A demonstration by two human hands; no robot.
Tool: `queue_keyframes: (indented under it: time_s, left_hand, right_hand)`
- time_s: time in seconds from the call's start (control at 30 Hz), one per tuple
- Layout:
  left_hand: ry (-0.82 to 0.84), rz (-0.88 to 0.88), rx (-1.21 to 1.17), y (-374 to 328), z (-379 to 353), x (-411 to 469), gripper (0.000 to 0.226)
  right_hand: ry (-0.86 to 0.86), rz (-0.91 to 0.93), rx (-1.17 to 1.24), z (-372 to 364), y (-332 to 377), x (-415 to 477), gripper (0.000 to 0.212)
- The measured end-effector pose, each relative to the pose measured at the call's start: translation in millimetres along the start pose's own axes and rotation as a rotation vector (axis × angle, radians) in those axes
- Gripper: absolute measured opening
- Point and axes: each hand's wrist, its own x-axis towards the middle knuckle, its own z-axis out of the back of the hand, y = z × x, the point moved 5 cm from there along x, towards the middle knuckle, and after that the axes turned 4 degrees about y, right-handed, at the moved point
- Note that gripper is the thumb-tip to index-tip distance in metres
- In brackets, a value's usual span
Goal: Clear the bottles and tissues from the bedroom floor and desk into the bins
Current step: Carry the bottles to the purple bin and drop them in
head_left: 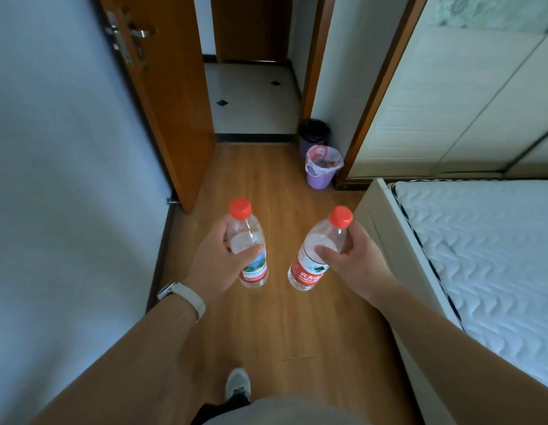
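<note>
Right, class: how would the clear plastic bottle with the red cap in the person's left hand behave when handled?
The clear plastic bottle with the red cap looks empty: probably light. Its thin walls may dent where the left hand grips. Its round body would likely roll if laid on the wooden floor.

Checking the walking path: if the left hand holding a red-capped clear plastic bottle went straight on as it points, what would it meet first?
Probably the lilac plastic bin with a pale liner. Between it and the left hand gripping the red-capped clear plastic bottle only wooden floor shows, though depth is unclear.
</note>
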Motion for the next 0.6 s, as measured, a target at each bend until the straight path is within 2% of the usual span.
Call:
queue_keyframes:
  time_s: [0.17, 0.3, 0.4, 0.6]
  left_hand:
    - [0.069, -0.049, 0.038, 1.4, 30.3, 71.3, 0.043]
    - [0.105, -0.048, 0.019, 9.2, 36.9, 114.8, 0.049]
    - [0.140, -0.041, 0.014, 10.6, 32.9, 146.6, 0.054]
    - [0.179, -0.031, 0.035, 4.7, -2.6, 214.0, 0.050]
  right_hand:
    - [-0.070, -0.015, 0.008, -19.6, 24.1, 65.1, 0.036]
    - [-0.112, -0.052, 0.007, -23.2, 26.1, 99.6, 0.035]
    - [-0.138, -0.076, 0.020, -17.0, 24.9, 121.5, 0.032]
    - [-0.186, -0.127, 0.037, 11.0, 0.4, 184.1, 0.032]
